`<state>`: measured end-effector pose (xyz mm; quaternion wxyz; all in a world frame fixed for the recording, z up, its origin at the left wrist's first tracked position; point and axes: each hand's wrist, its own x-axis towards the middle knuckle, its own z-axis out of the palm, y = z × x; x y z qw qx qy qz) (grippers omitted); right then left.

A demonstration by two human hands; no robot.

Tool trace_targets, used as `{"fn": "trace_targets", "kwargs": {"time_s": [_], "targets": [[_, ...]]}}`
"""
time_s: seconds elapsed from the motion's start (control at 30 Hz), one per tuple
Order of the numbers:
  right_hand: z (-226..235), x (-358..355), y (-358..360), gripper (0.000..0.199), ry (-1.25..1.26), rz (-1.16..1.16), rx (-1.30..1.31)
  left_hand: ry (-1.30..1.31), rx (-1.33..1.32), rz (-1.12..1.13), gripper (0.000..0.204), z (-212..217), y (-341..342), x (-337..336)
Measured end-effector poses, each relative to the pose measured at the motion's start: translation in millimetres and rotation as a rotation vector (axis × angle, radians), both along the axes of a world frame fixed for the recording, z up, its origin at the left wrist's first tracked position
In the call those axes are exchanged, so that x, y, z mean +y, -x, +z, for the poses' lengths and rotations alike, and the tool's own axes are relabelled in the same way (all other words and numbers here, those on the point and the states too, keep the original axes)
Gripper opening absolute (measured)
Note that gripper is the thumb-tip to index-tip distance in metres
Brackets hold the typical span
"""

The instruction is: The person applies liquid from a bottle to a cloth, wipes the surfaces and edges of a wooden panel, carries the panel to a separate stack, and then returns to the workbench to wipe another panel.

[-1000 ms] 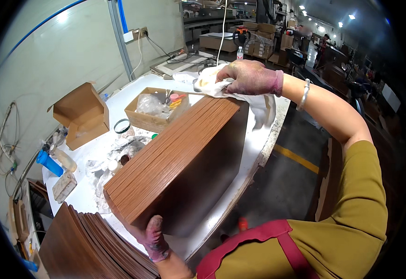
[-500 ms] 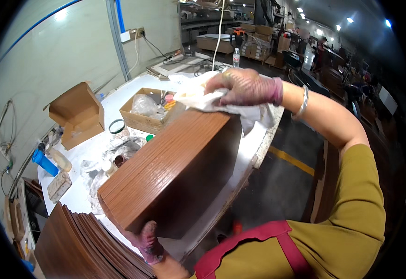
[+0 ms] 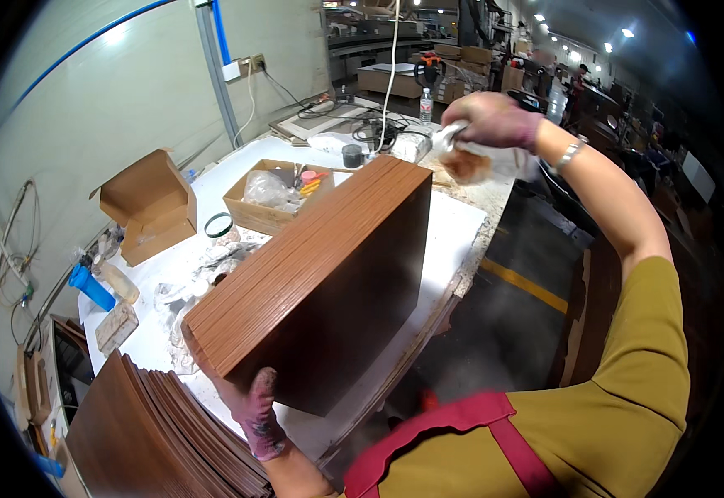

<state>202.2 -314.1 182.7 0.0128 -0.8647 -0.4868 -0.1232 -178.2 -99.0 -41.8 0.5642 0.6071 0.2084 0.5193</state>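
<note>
White worktable [image 3: 453, 224] carries a tall stack of reddish-brown wood-grain panels [image 3: 320, 282], stood on edge. Left hand [image 3: 254, 411] clamps the stack's near lower corner, fingers pressed together around it. Right hand [image 3: 494, 120], raised beyond the stack's far end, is closed around a crumpled white rag [image 3: 470, 162]. Judgement: brace the near corner firmly; wipe along the ridged top edges.

The right hand [image 3: 494, 120] and the cloth [image 3: 470, 162] it gripped were blurred. The stack of boards [image 3: 320, 282] hid most of the left hand [image 3: 254, 407], leaving fingertips visible. The leaning brown panels [image 3: 163, 440] were cut off by the lower rim.
</note>
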Motion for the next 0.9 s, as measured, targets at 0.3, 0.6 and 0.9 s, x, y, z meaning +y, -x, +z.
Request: {"fn": "trace_targets", "kwargs": {"time_s": [0.3, 0.6, 0.9], "targets": [[-55, 74, 127, 0.039, -0.221, 0.749, 0.606, 0.003, -0.197, -0.089, 0.11, 23, -16, -21], [-63, 96, 168, 0.041, -0.259, 0.725, 0.558, -0.273, -0.09, 0.118, 0.105, 9, -14, 3], [-53, 83, 183, 0.034, -0.266, 0.716, 0.451, 0.056, -0.099, -0.007, 0.111, -23, -2, -4]]}}
